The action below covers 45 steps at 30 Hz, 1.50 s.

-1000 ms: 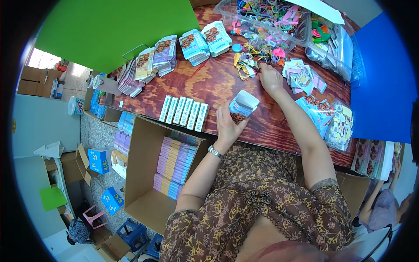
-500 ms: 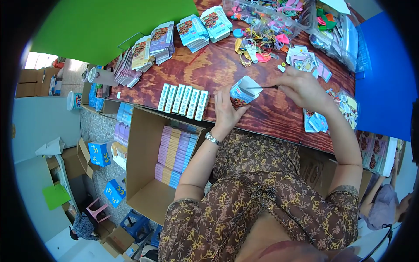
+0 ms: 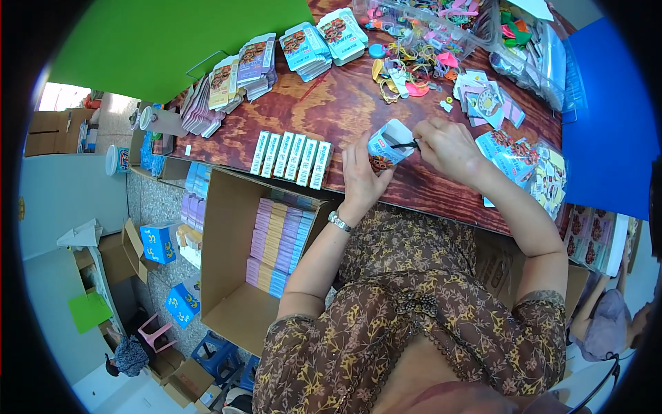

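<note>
My left hand point(image 3: 361, 178) is wrapped round a small blue-and-white carton point(image 3: 380, 147), which tilts with its open end up and to the right. At that opening, my right hand point(image 3: 447, 146) pinches a thin dark strip point(image 3: 405, 145); its far end reaches into the carton's mouth, and its kind cannot be made out. Left of my left hand, several closed small cartons point(image 3: 290, 159) stand in a row along the table's near edge. To the right of my right hand lie printed blue packets point(image 3: 507, 153) and a pile of illustrated cards point(image 3: 549, 176).
Flat carton stacks point(image 3: 303, 52) line the far left of the table. Loose colourful trinkets point(image 3: 414, 65) and a clear tub point(image 3: 469, 45) lie at the back. Below the left edge stands an open cardboard box point(image 3: 227, 276) with packed cartons. A blue panel point(image 3: 607, 117) borders the right.
My right hand has moved left and slightly down to the carton's mouth, bringing the dark strip with it. The carton has shifted slightly; my left hand still holds it.
</note>
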Each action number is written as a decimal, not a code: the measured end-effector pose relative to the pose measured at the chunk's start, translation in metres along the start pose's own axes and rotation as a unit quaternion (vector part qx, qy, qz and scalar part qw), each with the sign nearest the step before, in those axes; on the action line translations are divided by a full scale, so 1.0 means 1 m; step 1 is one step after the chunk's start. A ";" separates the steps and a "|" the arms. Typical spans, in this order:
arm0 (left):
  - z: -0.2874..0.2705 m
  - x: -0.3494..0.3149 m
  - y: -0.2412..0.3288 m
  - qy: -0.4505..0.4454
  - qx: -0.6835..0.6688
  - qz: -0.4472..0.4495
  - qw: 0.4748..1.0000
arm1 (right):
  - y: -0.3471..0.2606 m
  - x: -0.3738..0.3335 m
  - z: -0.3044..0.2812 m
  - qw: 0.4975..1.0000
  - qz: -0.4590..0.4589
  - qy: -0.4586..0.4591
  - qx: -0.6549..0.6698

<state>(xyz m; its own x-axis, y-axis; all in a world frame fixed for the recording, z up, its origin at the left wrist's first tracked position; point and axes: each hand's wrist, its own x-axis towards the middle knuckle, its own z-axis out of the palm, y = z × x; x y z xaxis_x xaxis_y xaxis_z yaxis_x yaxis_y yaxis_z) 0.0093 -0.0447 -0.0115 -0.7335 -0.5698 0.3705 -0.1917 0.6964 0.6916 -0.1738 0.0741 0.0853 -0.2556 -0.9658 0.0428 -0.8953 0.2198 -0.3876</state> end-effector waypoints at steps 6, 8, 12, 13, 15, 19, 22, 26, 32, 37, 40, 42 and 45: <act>-0.006 0.004 0.004 -0.046 -0.074 -0.012 0.996 | -0.020 0.007 -0.026 0.988 -0.140 -0.072 -0.007; -0.009 0.008 0.007 -0.072 -0.114 -0.020 0.991 | -0.023 0.008 -0.026 0.978 -0.154 -0.130 -0.061; -0.014 0.008 0.010 -0.061 -0.073 -0.002 0.995 | -0.028 0.012 -0.031 0.980 -0.118 -0.136 -0.084; -0.015 0.009 0.009 -0.046 -0.085 -0.022 0.995 | -0.028 0.015 -0.036 0.984 -0.106 -0.131 -0.066; -0.017 0.010 0.004 -0.040 -0.101 -0.027 0.994 | -0.020 0.015 -0.040 0.983 -0.122 -0.124 -0.065; -0.018 0.009 0.003 -0.045 -0.119 -0.034 0.991 | -0.021 0.012 -0.038 0.969 -0.189 -0.133 -0.092; -0.020 0.011 0.008 -0.042 -0.063 0.002 0.997 | -0.033 0.016 -0.048 0.961 -0.156 -0.196 -0.118; -0.015 0.008 0.008 -0.030 -0.039 0.038 0.998 | -0.038 0.020 -0.041 0.949 -0.114 -0.240 -0.169; -0.015 0.006 0.013 -0.020 -0.008 0.081 0.996 | -0.024 0.018 -0.031 0.948 -0.164 -0.233 -0.144; -0.016 0.012 0.013 -0.025 -0.044 0.072 0.996 | -0.018 0.013 -0.020 0.986 -0.107 -0.127 -0.011; -0.015 0.010 0.011 -0.028 -0.034 0.078 0.996 | -0.020 0.010 -0.001 0.987 -0.104 -0.094 -0.085; -0.014 0.002 0.004 -0.019 -0.031 0.052 0.998 | -0.013 0.017 -0.008 0.986 -0.119 -0.113 -0.022; -0.016 -0.004 -0.005 -0.018 -0.029 0.006 0.999 | 0.019 0.042 0.008 0.986 -0.099 0.052 0.126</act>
<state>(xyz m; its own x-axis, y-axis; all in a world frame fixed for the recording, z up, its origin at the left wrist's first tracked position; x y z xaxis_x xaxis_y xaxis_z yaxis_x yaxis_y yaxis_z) 0.0235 -0.0530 -0.0060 -0.7588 -0.5450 0.3566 -0.1460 0.6759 0.7224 -0.1988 0.0366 0.0718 -0.1325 -0.9644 0.2288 -0.8151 -0.0253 -0.5788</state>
